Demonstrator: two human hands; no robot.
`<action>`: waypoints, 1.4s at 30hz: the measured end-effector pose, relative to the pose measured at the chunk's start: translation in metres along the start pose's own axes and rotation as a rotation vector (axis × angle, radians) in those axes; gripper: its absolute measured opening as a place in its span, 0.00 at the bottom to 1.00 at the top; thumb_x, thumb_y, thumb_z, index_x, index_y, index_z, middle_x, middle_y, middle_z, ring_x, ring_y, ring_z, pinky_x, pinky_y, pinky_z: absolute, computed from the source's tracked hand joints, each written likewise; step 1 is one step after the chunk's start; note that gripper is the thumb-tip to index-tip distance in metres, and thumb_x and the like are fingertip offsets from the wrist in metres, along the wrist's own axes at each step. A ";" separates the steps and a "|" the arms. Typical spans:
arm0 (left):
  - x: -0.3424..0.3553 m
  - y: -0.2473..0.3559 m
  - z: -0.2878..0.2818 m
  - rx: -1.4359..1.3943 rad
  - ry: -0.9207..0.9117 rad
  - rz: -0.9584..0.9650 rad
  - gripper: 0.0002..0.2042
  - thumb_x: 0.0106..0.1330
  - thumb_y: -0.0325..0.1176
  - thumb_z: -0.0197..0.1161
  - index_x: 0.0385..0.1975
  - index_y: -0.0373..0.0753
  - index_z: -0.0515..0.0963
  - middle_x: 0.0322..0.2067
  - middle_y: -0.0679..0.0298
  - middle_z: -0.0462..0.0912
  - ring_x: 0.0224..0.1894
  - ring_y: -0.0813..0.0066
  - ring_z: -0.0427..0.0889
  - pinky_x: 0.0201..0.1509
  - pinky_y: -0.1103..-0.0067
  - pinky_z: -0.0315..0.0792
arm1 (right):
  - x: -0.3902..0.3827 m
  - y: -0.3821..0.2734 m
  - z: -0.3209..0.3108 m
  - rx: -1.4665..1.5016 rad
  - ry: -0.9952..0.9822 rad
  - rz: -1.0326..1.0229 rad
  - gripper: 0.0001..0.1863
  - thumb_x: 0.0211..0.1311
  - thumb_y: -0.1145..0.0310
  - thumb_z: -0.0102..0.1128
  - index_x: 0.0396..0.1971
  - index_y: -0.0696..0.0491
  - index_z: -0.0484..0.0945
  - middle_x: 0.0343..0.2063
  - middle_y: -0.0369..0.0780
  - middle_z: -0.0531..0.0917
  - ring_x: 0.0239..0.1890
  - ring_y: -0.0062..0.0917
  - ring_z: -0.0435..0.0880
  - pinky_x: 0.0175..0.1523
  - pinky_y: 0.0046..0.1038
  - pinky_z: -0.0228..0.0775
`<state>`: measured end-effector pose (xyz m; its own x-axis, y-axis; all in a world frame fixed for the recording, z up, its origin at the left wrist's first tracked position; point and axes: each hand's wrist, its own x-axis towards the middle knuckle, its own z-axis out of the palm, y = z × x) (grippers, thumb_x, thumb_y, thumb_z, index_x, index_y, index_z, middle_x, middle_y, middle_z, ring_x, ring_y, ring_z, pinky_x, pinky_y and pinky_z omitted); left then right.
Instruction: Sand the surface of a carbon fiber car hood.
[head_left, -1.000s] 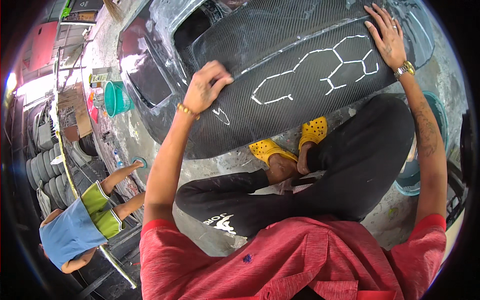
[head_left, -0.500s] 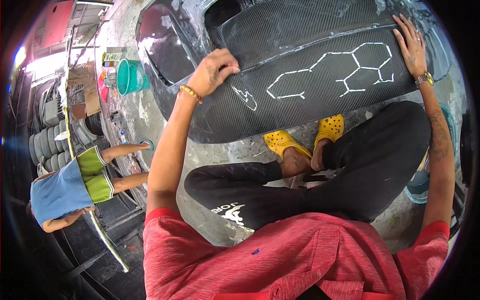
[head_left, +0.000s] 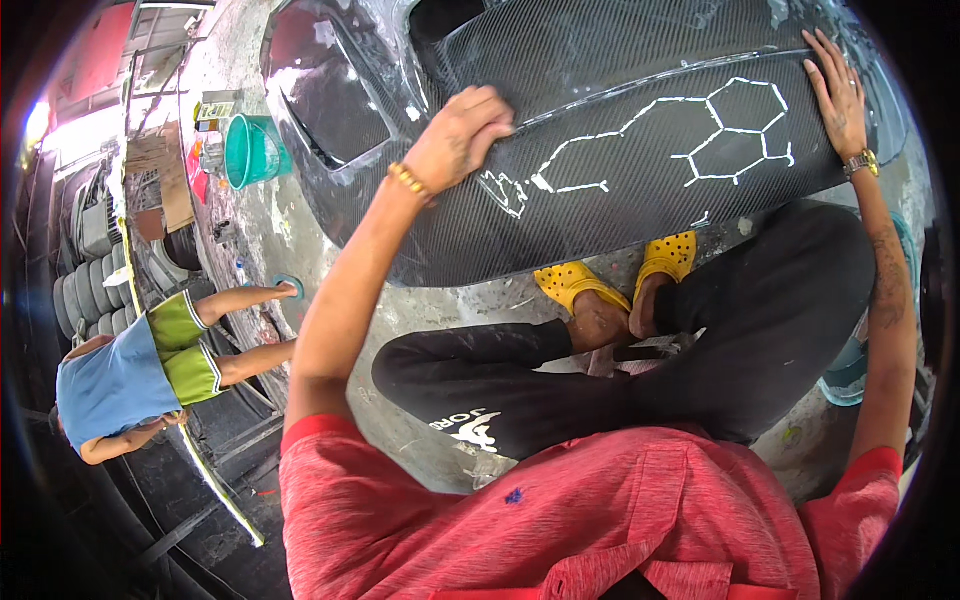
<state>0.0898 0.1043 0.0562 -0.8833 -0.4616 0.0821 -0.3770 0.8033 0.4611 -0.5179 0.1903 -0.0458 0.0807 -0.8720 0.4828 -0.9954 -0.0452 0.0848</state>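
A glossy black carbon-fibre-patterned car body panel (head_left: 620, 215) lies in front of me, with a raised ridge running across it. White lines in hexagon shapes (head_left: 735, 130) shine on its surface like reflected lights. My left hand (head_left: 465, 130), with a beaded bracelet at the wrist, rests at the left end of the ridge. Its fingers are curled and pressed together, and whatever may be under them is hidden. My right hand (head_left: 838, 100) lies flat with outstretched fingers on the panel's right end, a gold watch (head_left: 860, 164) on that wrist.
A teal bucket (head_left: 250, 152) stands on the stained concrete floor at the far left, near small containers. Another person (head_left: 130, 375) in a blue top and green shorts bends over beside stacked tyres (head_left: 95, 295). A teal tub (head_left: 848, 375) is partly hidden beyond my right leg.
My left hand has slid to the right along the ridge, fingers still curled. My right hand stays flat on the panel, only slightly farther right in view.
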 end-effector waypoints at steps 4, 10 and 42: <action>0.006 -0.003 0.003 0.006 0.127 0.137 0.03 0.66 0.27 0.64 0.34 0.35 0.78 0.34 0.57 0.77 0.41 0.55 0.78 0.47 0.66 0.74 | 0.002 -0.002 -0.004 0.081 -0.063 0.021 0.28 0.79 0.46 0.39 0.76 0.33 0.62 0.77 0.31 0.61 0.79 0.29 0.56 0.81 0.48 0.38; 0.007 0.003 -0.004 0.048 0.048 0.093 0.04 0.66 0.26 0.64 0.36 0.34 0.77 0.34 0.57 0.76 0.39 0.56 0.77 0.47 0.67 0.74 | 0.002 -0.004 -0.006 0.056 -0.014 0.000 0.28 0.80 0.47 0.40 0.75 0.33 0.63 0.76 0.31 0.63 0.79 0.29 0.57 0.80 0.48 0.40; -0.006 -0.015 -0.036 0.208 -0.301 0.048 0.05 0.67 0.24 0.62 0.39 0.34 0.77 0.37 0.55 0.75 0.43 0.52 0.77 0.48 0.66 0.72 | 0.005 -0.004 -0.003 0.058 0.007 -0.005 0.29 0.80 0.46 0.37 0.76 0.32 0.62 0.77 0.31 0.61 0.80 0.29 0.55 0.81 0.47 0.38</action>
<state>0.1105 0.0819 0.0807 -0.9322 -0.3147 -0.1789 -0.3541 0.8952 0.2707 -0.5134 0.1878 -0.0413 0.0862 -0.8683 0.4886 -0.9963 -0.0783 0.0365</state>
